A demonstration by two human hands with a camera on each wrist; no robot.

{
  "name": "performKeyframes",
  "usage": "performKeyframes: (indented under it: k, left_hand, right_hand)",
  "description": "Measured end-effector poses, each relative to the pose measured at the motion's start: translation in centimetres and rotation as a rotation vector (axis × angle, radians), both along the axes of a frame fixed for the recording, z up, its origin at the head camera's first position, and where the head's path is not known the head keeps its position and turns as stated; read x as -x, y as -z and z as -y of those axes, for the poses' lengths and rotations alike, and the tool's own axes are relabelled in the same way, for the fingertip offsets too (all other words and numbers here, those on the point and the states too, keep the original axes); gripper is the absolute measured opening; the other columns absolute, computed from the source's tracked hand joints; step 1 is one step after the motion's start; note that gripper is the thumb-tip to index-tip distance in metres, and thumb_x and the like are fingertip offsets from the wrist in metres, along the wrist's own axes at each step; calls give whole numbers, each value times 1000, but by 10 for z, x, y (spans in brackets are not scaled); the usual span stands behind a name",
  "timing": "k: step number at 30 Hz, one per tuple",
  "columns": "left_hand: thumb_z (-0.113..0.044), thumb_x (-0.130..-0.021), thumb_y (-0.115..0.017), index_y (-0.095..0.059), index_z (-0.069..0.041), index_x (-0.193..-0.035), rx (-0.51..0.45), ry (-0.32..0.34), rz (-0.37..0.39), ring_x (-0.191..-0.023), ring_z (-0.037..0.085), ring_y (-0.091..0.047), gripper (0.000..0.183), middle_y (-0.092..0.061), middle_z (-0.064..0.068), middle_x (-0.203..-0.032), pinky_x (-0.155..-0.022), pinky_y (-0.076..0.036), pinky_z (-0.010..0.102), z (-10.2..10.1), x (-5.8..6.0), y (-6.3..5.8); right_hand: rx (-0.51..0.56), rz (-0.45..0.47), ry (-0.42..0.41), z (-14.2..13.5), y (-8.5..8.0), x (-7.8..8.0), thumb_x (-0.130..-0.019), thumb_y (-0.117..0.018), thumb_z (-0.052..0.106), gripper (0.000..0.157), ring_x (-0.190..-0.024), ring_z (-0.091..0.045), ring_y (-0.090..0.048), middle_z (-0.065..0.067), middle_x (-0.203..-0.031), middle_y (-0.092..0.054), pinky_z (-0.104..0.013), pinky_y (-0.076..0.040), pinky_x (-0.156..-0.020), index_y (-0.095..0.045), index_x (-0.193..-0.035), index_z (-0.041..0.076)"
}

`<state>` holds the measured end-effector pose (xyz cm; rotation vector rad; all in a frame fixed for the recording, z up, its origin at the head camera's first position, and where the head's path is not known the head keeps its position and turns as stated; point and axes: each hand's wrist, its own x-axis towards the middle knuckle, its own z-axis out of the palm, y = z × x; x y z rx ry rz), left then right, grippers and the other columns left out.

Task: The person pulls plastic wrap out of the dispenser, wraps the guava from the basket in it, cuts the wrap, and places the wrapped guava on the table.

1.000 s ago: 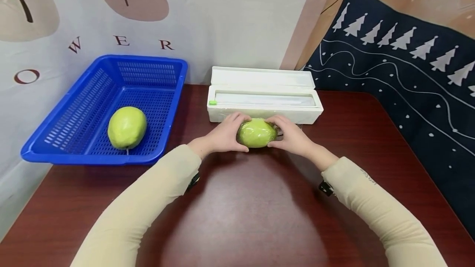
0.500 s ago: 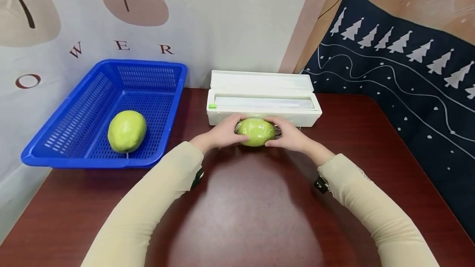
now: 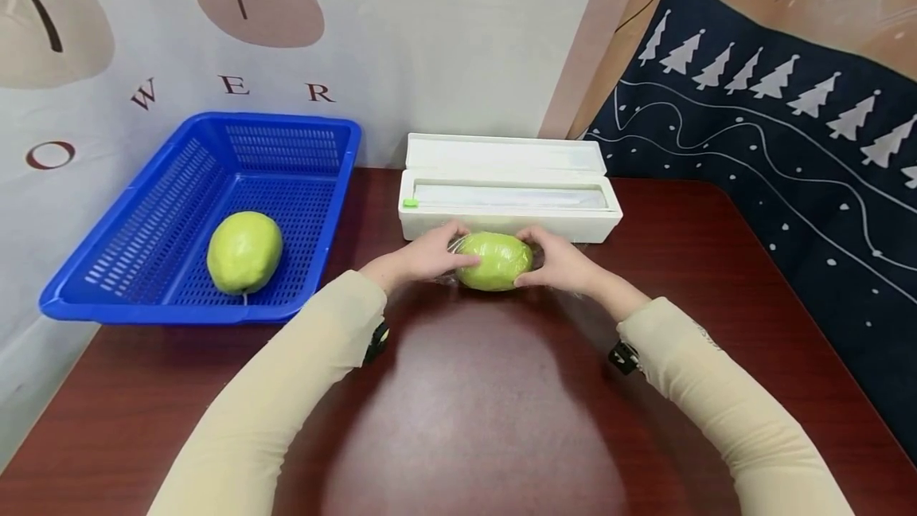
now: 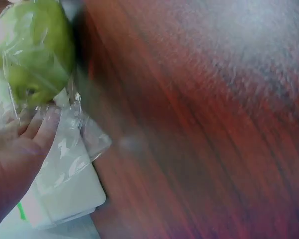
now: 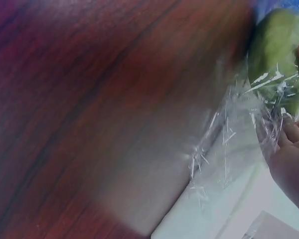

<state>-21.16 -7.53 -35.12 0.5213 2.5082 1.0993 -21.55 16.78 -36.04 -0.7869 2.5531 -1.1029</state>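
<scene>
The green fruit (image 3: 494, 261), sheathed in clear film (image 4: 92, 134), sits just in front of the white cling film dispenser (image 3: 501, 221), on the person's side and near the middle of its length; whether it bears on the tabletop (image 3: 473, 404) or is slightly raised I cannot tell. Its long axis runs left to right, roughly parallel to the dispenser's long front face. The end with the dark dimple, seen in the left wrist view, points left, into the left hand.

Both hands hold it by the ends. The left hand (image 3: 432, 252), near the left part of the dispenser's front, pinches one end between thumb and fingers; the right hand (image 3: 562, 263), near the right part, does likewise, so each grip is closed round film and fruit together. Loose, crumpled film stands out beyond both ends.

The step in hand looks like wrapping: the film seems to be round the middle, with its ends unsecured. The next move would call for gathering those loose ends and folding them tight against the fruit.

The dispenser's lid (image 3: 505, 154) is raised at its back, and a green slider (image 3: 410, 202) sits at its left end. Left of the dispenser stands a blue plastic basket (image 3: 179, 314) holding a second green fruit (image 3: 245, 252), unwrapped as far as shows. A pale printed backdrop (image 3: 444, 38) hangs behind the dispenser.
</scene>
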Motion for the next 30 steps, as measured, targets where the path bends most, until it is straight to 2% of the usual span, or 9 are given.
performKeyframes:
  k: [2,6,9,14,17,20,23,27,30]
  left_hand:
    - [-35,-88,-60,-47,-1,-128,28,15,14,-116,27,-52,53,-56,17,-126,-99,-42,39,1,0,-2]
    - [-39,-91,-54,-50,-1,-129,80,48,32,-119,26,-52,54,-56,15,-128,-102,-40,39,2,0,-4]
    - [-40,-91,-52,-53,-1,-125,107,62,-8,-118,27,-51,52,-55,16,-128,-102,-40,39,1,0,-4]
    - [-44,-90,-52,-58,-3,-119,176,65,-96,-118,27,-49,50,-52,15,-127,-102,-39,40,1,0,-2]
    - [-45,-90,-52,-59,-5,-118,190,75,-112,-115,25,-53,50,-58,12,-122,-99,-41,38,1,1,-1]
    - [-45,-90,-52,-59,-5,-118,190,86,-117,-114,24,-55,50,-61,11,-120,-99,-42,37,2,2,-2]
    - [-45,-90,-51,-59,-5,-119,208,88,-123,-116,24,-54,50,-60,10,-122,-100,-40,39,3,3,-3]
    - [-45,-91,-50,-58,-7,-120,211,100,-103,-116,24,-54,49,-60,9,-122,-100,-40,41,6,4,-2]
    - [-45,-91,-50,-55,-8,-122,195,122,-70,-117,25,-53,49,-60,10,-124,-100,-40,40,8,5,-2]
  right_hand:
    - [-15,-7,-14,-2,-2,-1,-71,-79,10,57,-107,-30,-57,-19,-116,-56,-38,-52,-86,-51,-118,-3]
    - [-23,21,-37,-4,-6,-4,-73,-77,11,53,-106,-32,-57,-21,-118,-51,-39,-52,-86,-54,-117,-6]
    - [-60,14,-26,-5,-6,-5,-75,-76,14,52,-105,-30,-56,-20,-118,-52,-39,-51,-87,-55,-118,-5]
    - [-163,-80,-23,-7,-8,-5,-76,-76,24,55,-115,-33,-47,-21,-124,-52,-45,-42,-96,-57,-121,-2]
    - [-159,-63,-28,-11,-11,-3,-83,-69,26,58,-124,-37,-43,-23,-133,-47,-49,-38,-102,-51,-130,-2]
    - [-133,-33,31,-16,-14,0,-93,-57,24,52,-128,-37,-43,-24,-137,-46,-49,-35,-106,-44,-135,-4]
    - [-191,-108,69,-18,-13,2,-95,-51,16,42,-121,-36,-50,-24,-130,-54,-49,-38,-103,-49,-131,-6]
    - [-426,-309,55,-19,-4,3,-88,-58,11,32,-108,-37,-56,-21,-113,-65,-49,-43,-94,-63,-116,-3]
    - [-525,-374,82,-18,0,2,-85,-62,13,21,-101,-35,-56,-16,-100,-67,-48,-45,-86,-70,-101,2]
